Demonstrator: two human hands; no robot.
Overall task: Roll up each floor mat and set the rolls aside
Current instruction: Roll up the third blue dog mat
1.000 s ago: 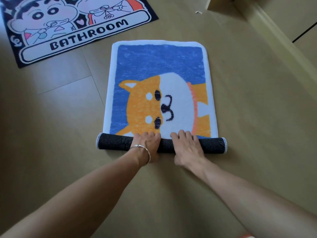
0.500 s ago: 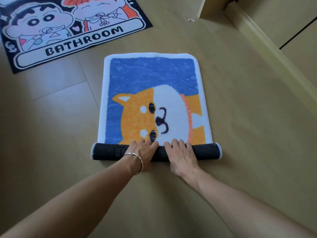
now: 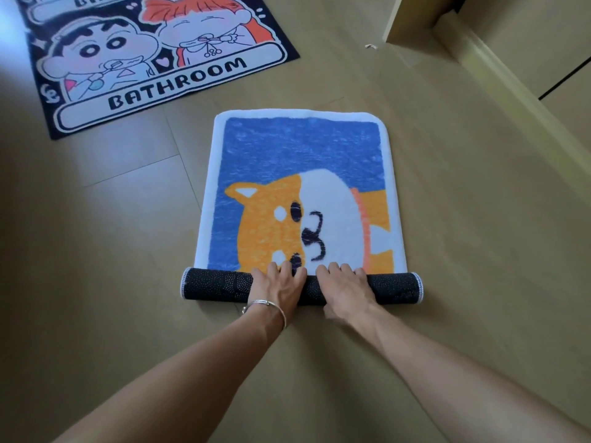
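**Dog mat part-rolled; both hands bearing on the roll**

Item under work: the dog mat (image 3: 300,174), lying on the wood floor (image 3: 96,251) with its picture side up. Its near end is wound into a roll (image 3: 217,287) that shows the dark dotted backing outward, so the pile is being turned inward. The roll lies square across the mat's width, both ends about level.

Left hand (image 3: 281,287), wearing a bracelet (image 3: 267,306), lies flat over the top of the roll just left of centre. Its fingers are close together and the tips reach onto the pile beyond. Right hand (image 3: 343,289) lies the same way just right of centre, nearly touching the left. Neither hand pinches or encloses the roll; both press down and forward on it.

Judgement: the central, side-by-side placement keeps the push even, so the roll advances straight rather than coning at one end. The palm pressure probably keeps the winding tight. The unsupported outer ends may loosen.

Progress: an early stage, since most of the dog mat lies unrolled ahead of the hands.

Outstanding: the bathroom mat (image 3: 153,59) lies flat at far left, well apart and untouched. No finished roll is in view
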